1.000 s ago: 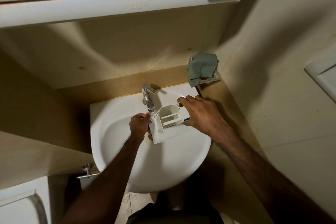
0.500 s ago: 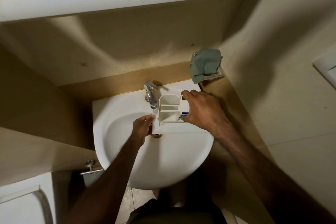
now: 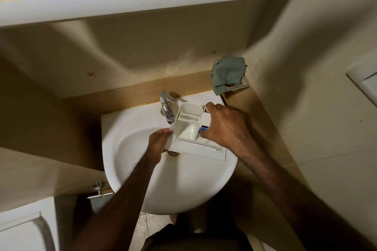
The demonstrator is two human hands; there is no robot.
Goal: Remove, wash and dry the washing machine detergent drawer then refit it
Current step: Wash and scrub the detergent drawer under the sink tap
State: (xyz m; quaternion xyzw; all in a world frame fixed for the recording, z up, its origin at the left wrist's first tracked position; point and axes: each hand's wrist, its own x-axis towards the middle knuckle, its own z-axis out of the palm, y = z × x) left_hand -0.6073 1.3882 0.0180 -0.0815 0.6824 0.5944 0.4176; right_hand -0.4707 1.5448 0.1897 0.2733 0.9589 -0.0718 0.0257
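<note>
Removal done; you're mid-wash. Your left hand [image 3: 158,142] and right hand [image 3: 225,126] each grip the white plastic detergent drawer [image 3: 195,134] over the white ceramic basin [image 3: 126,128], under the running chrome tap [image 3: 166,108]. Drying and refitting remain.

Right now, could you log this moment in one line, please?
rinsing | both hands hold detergent drawer | under running tap | over sink

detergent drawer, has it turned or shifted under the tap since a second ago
Yes. The detergent drawer has swung round against the tap: its front panel, earlier angled down beside the spout, now lies crosswise over the sink.
</note>
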